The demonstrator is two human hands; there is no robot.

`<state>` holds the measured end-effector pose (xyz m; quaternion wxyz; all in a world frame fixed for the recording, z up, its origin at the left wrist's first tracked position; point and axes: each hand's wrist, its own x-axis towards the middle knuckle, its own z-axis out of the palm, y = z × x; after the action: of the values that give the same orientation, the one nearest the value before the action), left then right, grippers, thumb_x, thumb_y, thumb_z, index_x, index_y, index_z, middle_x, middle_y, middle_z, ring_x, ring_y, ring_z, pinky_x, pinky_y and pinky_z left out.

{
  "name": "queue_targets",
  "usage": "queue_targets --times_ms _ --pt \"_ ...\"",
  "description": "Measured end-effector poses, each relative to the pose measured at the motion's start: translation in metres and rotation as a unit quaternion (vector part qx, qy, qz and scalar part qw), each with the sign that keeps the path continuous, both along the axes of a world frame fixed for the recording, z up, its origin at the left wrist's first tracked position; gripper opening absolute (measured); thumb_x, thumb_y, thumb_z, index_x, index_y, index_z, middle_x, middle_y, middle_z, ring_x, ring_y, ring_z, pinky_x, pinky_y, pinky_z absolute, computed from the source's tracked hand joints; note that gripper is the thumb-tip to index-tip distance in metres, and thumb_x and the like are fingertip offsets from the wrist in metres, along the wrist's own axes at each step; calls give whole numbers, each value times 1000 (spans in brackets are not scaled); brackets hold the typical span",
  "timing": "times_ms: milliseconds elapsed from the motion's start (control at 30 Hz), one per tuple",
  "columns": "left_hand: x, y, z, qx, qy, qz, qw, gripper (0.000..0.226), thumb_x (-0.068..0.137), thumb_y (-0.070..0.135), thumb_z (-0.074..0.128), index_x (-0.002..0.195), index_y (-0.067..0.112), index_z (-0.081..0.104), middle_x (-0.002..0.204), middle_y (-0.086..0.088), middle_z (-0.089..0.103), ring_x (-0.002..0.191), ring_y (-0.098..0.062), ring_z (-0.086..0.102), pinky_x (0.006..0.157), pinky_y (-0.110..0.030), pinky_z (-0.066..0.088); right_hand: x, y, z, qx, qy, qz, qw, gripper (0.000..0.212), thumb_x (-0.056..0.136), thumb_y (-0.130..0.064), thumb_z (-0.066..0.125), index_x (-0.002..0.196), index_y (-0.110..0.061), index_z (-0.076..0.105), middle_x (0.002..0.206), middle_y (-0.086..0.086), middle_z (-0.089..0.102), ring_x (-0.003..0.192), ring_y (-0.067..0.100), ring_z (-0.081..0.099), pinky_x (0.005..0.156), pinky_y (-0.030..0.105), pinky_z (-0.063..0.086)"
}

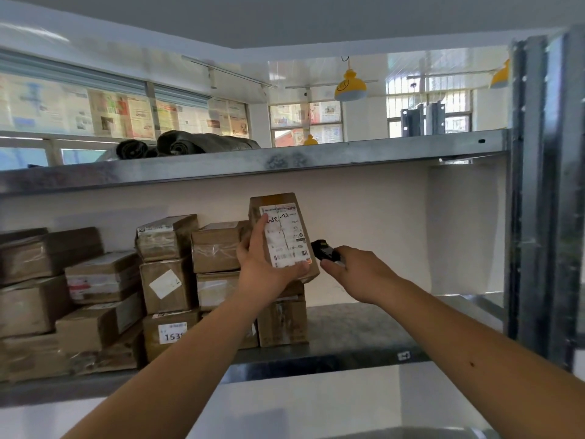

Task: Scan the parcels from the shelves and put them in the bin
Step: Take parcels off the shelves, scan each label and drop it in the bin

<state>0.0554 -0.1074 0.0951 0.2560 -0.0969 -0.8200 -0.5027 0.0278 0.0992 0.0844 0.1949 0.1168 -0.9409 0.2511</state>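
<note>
A small brown cardboard parcel (292, 217) with a white shipping label facing me is held upright above the stacked boxes; my left hand (262, 264) grips it from the left and underneath. Just right of the parcel's lower corner, my right hand (354, 274) holds a black handheld scanner (324, 250), its head pointing at the barcode end of the label. Several more taped cardboard parcels (167, 289) are stacked on the metal shelf (364, 331) to the left and below. No bin can be made out.
An upper metal shelf (316, 156) carries rolled black bags (190, 142). A steel upright (544, 185) bounds the shelf on the right. The right half of the parcel shelf is bare metal. Yellow lamps (349, 87) hang behind.
</note>
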Motion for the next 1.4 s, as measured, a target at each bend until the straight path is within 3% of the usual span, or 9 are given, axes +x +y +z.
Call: queue_targets --times_ms 233,367,633,767,900,1067,1167,1300,1400 --pt "14 -3 -16 31 34 -35 998 117 63 42 99 149 65 22 160 4 27 139 -16 41 117 -48 44 18 6 -9 -31 1 5 999 54 105 -58 44 147 -25 50 133 4 66 95 17 63 76 33 53" --pt "24 -4 -26 47 40 -51 997 117 60 49 96 150 63 23 158 5 32 138 -18 43 114 -50 48 34 11 -18 -39 -2 -2 999 55 104 -59 44 148 -26 49 134 2 66 96 16 63 77 33 52" --pt "51 -7 -60 102 -7 -142 984 110 65 33 98 144 67 30 157 13 35 138 -13 44 111 -54 50 84 13 -53 -47 -40 -62 996 54 103 -60 46 144 -26 53 130 5 68 92 18 59 76 34 46" --pt "63 -18 -78 128 -55 -182 973 127 34 65 99 139 76 28 159 14 35 144 -22 41 110 -60 48 109 11 -71 -53 -48 -102 992 57 100 -67 45 141 -28 54 129 4 68 99 22 62 78 35 46" --pt "81 -29 -104 156 -88 -212 961 128 59 28 103 153 55 20 144 21 44 140 -16 46 107 -52 53 133 -1 -87 -61 -60 -119 989 58 102 -63 46 146 -25 52 137 4 65 116 25 62 82 33 41" --pt "101 -40 -134 166 -145 -207 953 100 67 18 98 137 41 30 123 22 51 120 -9 56 80 -24 60 163 -25 -114 -115 -71 -116 984 53 103 -60 47 143 -27 56 136 0 65 105 12 57 83 31 41" --pt "112 -47 -150 162 -149 -194 956 97 66 23 99 134 42 32 127 18 53 122 -10 56 89 -28 60 179 -43 -129 -145 -90 -130 977 53 103 -60 48 144 -28 55 140 2 63 119 19 60 87 30 40" --pt "128 -55 -170 228 -168 -196 939 92 70 20 97 138 40 37 129 17 56 118 -9 60 79 -23 62 193 -69 -149 -161 -106 -157 969 58 103 -60 49 150 -27 47 140 4 62 121 23 60 88 31 43" --pt "139 -62 -185 280 -192 -195 920 98 74 13 94 151 39 37 144 7 55 128 -19 59 90 -45 64 199 -86 -164 -165 -115 -176 964 60 100 -65 49 149 -30 47 135 3 64 110 21 62 83 33 45"
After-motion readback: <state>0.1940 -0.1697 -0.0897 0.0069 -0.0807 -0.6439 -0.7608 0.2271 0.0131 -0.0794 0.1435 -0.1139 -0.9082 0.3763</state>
